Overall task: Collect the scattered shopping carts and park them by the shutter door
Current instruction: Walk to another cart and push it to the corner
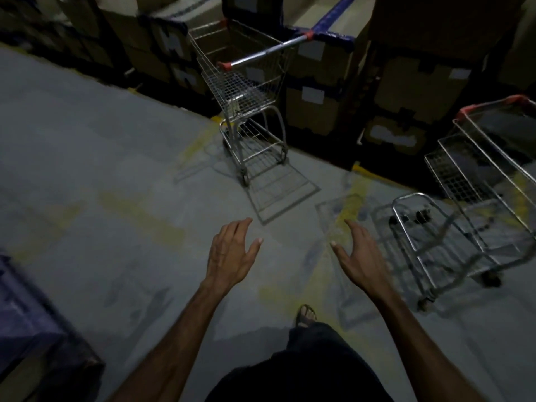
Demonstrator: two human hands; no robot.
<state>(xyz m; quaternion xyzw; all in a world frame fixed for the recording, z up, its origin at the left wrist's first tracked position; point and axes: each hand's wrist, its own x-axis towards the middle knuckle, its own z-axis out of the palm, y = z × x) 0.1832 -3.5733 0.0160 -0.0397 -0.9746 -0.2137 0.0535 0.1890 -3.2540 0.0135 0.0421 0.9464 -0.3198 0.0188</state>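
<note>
Hands, left hand (230,252) and right hand (358,252), reach out empty with fingers loosely spread toward the wire shopping cart (246,85) standing by the stacked boxes (412,82), probably light, rigid and free-rolling, best gripped at its red-capped handle bar (265,53).

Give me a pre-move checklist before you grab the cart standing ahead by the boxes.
1. Left hand free: ok, fingers relaxed, holding nothing.
2. Right hand free: ok, open, holding nothing.
3. Cart ahead upright on its wheels: ok.
4. Its handle within reach: not ok, both hands are well short of it.
5. Floor between the hands and that cart free of obstacles: ok.
6. Second cart at right out of the way: cannot tell, it stands close beside the path.
</note>
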